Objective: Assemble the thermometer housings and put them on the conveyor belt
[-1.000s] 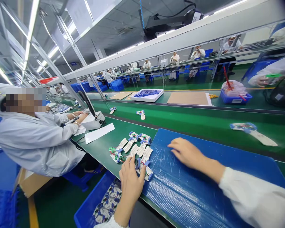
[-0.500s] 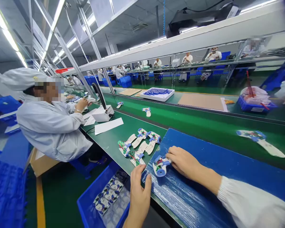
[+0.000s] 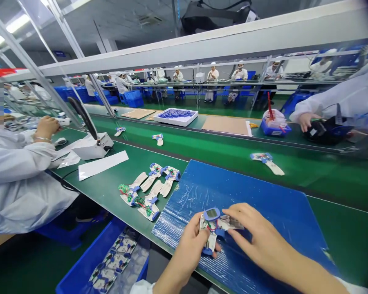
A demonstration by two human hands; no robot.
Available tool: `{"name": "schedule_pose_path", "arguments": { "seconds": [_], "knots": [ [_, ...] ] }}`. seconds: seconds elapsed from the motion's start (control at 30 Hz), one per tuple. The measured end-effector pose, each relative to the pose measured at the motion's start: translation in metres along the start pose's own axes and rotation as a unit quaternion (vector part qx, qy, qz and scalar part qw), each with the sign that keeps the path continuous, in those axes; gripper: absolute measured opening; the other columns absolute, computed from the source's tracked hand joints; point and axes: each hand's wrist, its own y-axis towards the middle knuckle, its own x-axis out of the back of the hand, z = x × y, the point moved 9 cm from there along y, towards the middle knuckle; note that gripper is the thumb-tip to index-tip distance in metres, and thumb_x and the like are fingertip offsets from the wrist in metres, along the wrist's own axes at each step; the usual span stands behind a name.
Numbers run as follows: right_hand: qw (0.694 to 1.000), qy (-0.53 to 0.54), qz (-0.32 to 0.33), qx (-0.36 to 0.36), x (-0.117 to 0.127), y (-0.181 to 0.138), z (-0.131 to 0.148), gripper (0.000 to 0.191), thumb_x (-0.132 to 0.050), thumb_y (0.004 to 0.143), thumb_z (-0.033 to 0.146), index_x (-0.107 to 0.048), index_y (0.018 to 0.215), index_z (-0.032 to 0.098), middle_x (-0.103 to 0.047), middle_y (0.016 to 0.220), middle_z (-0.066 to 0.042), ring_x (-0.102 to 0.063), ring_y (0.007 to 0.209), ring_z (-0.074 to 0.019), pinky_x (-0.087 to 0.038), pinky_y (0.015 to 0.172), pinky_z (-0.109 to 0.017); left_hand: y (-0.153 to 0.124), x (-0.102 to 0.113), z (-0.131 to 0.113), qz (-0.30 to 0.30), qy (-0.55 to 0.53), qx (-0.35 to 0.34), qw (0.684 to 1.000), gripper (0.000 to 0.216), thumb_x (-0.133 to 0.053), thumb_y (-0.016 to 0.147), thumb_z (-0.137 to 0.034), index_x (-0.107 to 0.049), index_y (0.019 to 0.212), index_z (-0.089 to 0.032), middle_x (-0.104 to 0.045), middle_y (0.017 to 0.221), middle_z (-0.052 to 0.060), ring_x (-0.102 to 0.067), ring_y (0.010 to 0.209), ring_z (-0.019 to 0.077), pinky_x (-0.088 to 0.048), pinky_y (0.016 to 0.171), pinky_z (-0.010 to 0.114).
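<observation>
Both my hands hold one white card-shaped assembly with blue parts and coloured wires (image 3: 214, 228) over the near edge of a scratched blue mat (image 3: 251, 196). My left hand (image 3: 190, 247) pinches its lower left side. My right hand (image 3: 259, 241) grips its right end with closed fingers. Several more such assemblies (image 3: 149, 188) lie in a cluster on the green bench just left of the mat.
A blue bin (image 3: 88, 265) with more assemblies sits below the bench at left. A co-worker in white (image 3: 18, 179) sits left beside a white machine (image 3: 92, 149) and paper sheet (image 3: 102, 164). Loose assemblies (image 3: 266, 162) lie on the green conveyor. A white tray (image 3: 178, 116) and another person's hand (image 3: 305, 120) are beyond.
My left hand picked one assembly from the cluster and passed it across; now both hands hold it over the mat's near edge. The view swung to the right.
</observation>
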Motion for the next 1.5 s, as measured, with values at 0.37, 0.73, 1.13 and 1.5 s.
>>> {"name": "schedule_pose_path", "arguments": {
  "seconds": [0.37,0.73,1.13,1.5],
  "knots": [
    [0.997,0.032,0.071,0.028,-0.005,0.006,0.023,0.026,-0.05,0.104,0.012,-0.056,0.124,0.028,-0.06,0.123,-0.006,-0.058,0.11,-0.0264,-0.054,0.092,-0.051,-0.017,-0.004,0.012,0.002,0.114,0.013,0.993,0.041,-0.045,0.097,-0.02,-0.054,0.137,-0.025,-0.065,0.095,0.0,-0.062,0.081,0.0159,-0.048,0.073,0.029],
    [0.983,0.124,-0.099,0.094,0.008,-0.016,0.029,0.014,-0.053,0.107,0.013,-0.053,0.115,0.025,-0.065,0.115,-0.003,-0.061,0.105,-0.0169,-0.052,0.087,-0.032,-0.029,-0.009,-0.003,0.005,0.223,-0.032,0.974,0.048,-0.048,0.104,-0.054,-0.055,0.141,-0.024,-0.06,0.082,0.0,-0.056,0.079,0.0184,-0.046,0.081,0.034],
    [0.985,0.091,-0.099,0.113,0.002,-0.025,0.036,0.022,-0.05,0.106,0.01,-0.058,0.123,0.023,-0.067,0.119,-0.008,-0.061,0.103,-0.0206,-0.051,0.087,-0.039,-0.029,-0.002,-0.001,-0.023,0.208,-0.086,0.974,0.046,-0.057,0.101,-0.051,-0.066,0.136,-0.022,-0.066,0.081,0.004,-0.064,0.085,0.0229,-0.055,0.086,0.036],
    [0.987,0.098,-0.099,0.083,-0.001,-0.026,0.035,0.02,-0.048,0.108,0.011,-0.059,0.12,0.023,-0.066,0.115,-0.007,-0.059,0.105,-0.021,-0.051,0.088,-0.041,-0.03,-0.004,-0.009,-0.041,0.228,-0.115,0.966,0.039,-0.059,0.099,-0.048,-0.073,0.125,-0.022,-0.074,0.111,0.011,-0.066,0.103,0.026,-0.056,0.095,0.037]
  ]
}}
